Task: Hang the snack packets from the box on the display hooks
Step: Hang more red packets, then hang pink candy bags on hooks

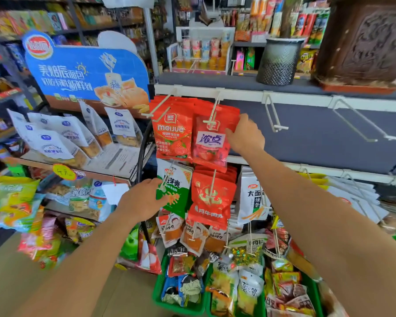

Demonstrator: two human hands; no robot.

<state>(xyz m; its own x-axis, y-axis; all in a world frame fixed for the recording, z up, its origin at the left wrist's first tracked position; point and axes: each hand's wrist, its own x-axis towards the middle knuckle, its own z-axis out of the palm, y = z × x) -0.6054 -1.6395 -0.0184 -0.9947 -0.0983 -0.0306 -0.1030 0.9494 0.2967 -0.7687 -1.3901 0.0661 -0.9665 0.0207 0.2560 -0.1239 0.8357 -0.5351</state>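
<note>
Red snack packets (209,140) with a purple label hang on a white display hook (214,110) in the top row. My right hand (245,136) grips their right edge. Beside them, red "meijue" packets (172,133) hang on another hook (160,106). My left hand (144,200) hovers lower, fingers loosely spread, touching the edge of the green and white packets (175,191) in the second row. Two bare hooks (274,115) (361,124) stick out to the right. No box is in view.
Red packets (212,195) and white packets (253,197) hang in the second row. Green baskets (181,310) of mixed snacks sit below. A bread display with a blue sign (85,69) stands left. A dark pot (279,60) sits on the upper shelf.
</note>
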